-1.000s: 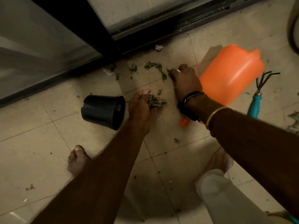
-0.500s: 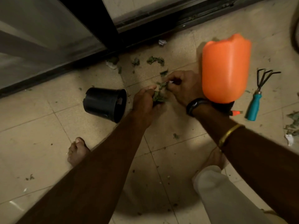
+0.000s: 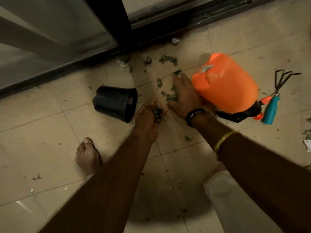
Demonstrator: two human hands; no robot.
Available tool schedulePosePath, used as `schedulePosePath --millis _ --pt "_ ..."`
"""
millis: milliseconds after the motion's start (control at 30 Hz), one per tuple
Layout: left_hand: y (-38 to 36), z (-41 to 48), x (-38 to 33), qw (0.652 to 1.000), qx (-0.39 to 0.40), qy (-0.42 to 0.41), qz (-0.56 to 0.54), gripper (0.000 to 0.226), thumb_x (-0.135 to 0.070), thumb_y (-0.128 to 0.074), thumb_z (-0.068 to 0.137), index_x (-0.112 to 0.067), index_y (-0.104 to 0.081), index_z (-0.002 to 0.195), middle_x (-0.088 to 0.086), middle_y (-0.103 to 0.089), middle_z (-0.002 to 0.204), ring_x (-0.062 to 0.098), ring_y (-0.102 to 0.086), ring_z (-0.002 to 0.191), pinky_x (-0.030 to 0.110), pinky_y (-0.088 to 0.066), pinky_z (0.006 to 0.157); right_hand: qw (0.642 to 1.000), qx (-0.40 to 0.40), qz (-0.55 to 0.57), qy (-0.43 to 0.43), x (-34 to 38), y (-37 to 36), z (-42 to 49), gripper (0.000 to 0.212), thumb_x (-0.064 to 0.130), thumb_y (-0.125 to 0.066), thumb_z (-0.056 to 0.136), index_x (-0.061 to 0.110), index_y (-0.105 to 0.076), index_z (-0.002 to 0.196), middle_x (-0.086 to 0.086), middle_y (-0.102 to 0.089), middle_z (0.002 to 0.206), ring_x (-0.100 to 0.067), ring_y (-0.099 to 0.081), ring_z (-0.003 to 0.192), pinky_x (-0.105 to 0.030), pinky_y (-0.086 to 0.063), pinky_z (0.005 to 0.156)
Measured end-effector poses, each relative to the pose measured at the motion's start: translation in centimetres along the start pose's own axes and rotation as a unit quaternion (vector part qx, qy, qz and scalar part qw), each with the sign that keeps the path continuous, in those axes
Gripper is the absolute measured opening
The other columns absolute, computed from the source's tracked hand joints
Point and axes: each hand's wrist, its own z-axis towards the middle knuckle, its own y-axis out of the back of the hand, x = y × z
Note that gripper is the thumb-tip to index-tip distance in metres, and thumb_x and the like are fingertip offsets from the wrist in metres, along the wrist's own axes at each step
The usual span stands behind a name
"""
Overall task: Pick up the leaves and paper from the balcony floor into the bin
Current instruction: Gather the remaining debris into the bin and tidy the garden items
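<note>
Nearest the camera there's a bare foot [image 3: 87, 155] on the tiled floor [image 3: 42, 132], plus one stray leaf bit [image 3: 187, 138] between the forearms that'd be easy to miss.

Just past that, the left hand [image 3: 148, 116] is curled into a cup, gripping a clump of leaves [image 3: 158, 113]. The right hand [image 3: 183, 96] is just beside it with its fingers out straight. It's touching a small pile of loose leaves [image 3: 170, 97] on the floor, so it's not gripping anything, more like a scraper.

If it were me, I'd sweep that flat hand toward the cupped one, low and slow, since dry bits scatter. I'd also dump the left before it overflows.

The black pot [image 3: 116, 103] lies on its side just left of the left hand. It looks like the bin, though I can't say for sure. Its mouth faces the hands, so it's a short trip.

The orange sprayer [image 3: 225, 83] lies right beside the right hand, with a hand rake [image 3: 271, 111] beyond it.

Farther out there are scattered leaves [image 3: 166, 58], a paper scrap [image 3: 122, 62] and a crumpled paper ball [image 3: 175, 40] near the door track [image 3: 185, 19], all left to collect.
</note>
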Motion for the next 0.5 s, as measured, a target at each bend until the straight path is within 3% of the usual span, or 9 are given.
schedulePosePath --millis 67,100,167,233,300,400,500 --pt "0.5 0.6 0.2 1.0 -0.005 -0.004 0.002 0.02 -0.002 -0.045 0.102 -0.006 -0.063 0.096 0.012 -0.063 0.085 0.021 -0.064 0.07 0.033 -0.062 0.068 0.981 0.043 -0.174 0.068 -0.4 -0.7 1.9 0.116 0.032 -0.085 0.073 0.033 -0.008 0.159 -0.014 -0.004 0.167 -0.037 -0.015 0.151 -0.051 -0.029 0.116" --pt "0.7 0.9 0.2 1.0 -0.004 -0.006 -0.002 0.02 -0.001 -0.045 0.103 -0.006 -0.063 0.096 0.012 -0.063 0.085 0.021 -0.065 0.07 0.033 -0.062 0.068 0.969 0.054 -0.224 0.084 -0.6 -1.0 2.5 0.115 0.033 -0.083 0.075 0.037 -0.005 0.158 -0.013 0.0 0.167 -0.039 -0.012 0.151 -0.056 -0.03 0.113" --pt "1.2 1.3 0.3 1.0 0.003 -0.007 -0.003 0.019 -0.002 -0.044 0.103 -0.005 -0.062 0.1 0.013 -0.063 0.085 0.022 -0.065 0.071 0.032 -0.063 0.067 0.958 0.045 -0.261 0.109 -1.3 -1.7 3.2 0.093 0.024 -0.073 0.085 0.037 -0.015 0.157 -0.015 -0.004 0.167 -0.042 -0.014 0.15 -0.059 -0.034 0.108" --pt "1.6 1.5 0.3 1.0 0.009 -0.001 0.001 0.018 -0.003 -0.045 0.103 -0.005 -0.062 0.104 0.014 -0.063 0.086 0.022 -0.066 0.071 0.032 -0.062 0.066 0.961 -0.002 -0.229 0.154 -2.2 -2.2 2.9 0.063 0.018 -0.062 0.091 0.028 -0.041 0.149 -0.02 -0.026 0.159 -0.045 -0.029 0.141 -0.056 -0.045 0.099" --pt "1.8 1.6 0.4 1.0 0.013 0.003 0.004 0.017 -0.005 -0.046 0.103 -0.005 -0.062 0.109 0.014 -0.063 0.089 0.023 -0.067 0.074 0.03 -0.061 0.063 0.962 -0.028 -0.199 0.185 -3.1 -2.7 2.2 0.033 0.018 -0.053 0.097 0.016 -0.061 0.13 -0.02 -0.047 0.139 -0.041 -0.044 0.123 -0.048 -0.051 0.082" --pt "1.5 1.4 0.5 1.0 0.019 0.001 0.01 0.021 -0.006 -0.047 0.103 -0.003 -0.06 0.119 0.015 -0.064 0.091 0.023 -0.066 0.078 0.029 -0.062 0.062 0.979 -0.005 -0.145 0.146 -3.9 -2.7 1.9 0.021 0.011 -0.054 0.095 0.01 -0.072 0.106 -0.016 -0.059 0.111 -0.035 -0.056 0.103 -0.038 -0.046 0.074" --pt "1.0 1.4 0.8 0.998 0.009 -0.01 0.053 0.024 -0.007 -0.049 0.102 -0.003 -0.06 0.123 0.014 -0.065 0.087 0.021 -0.064 0.07 0.027 -0.058 0.059 0.999 -0.01 0.017 0.04 -2.6 -2.4 0.5 0.017 0.008 -0.071 0.085 0.014 -0.078 0.098 -0.007 -0.073 0.1 -0.023 -0.065 0.095 -0.026 -0.046 0.078"
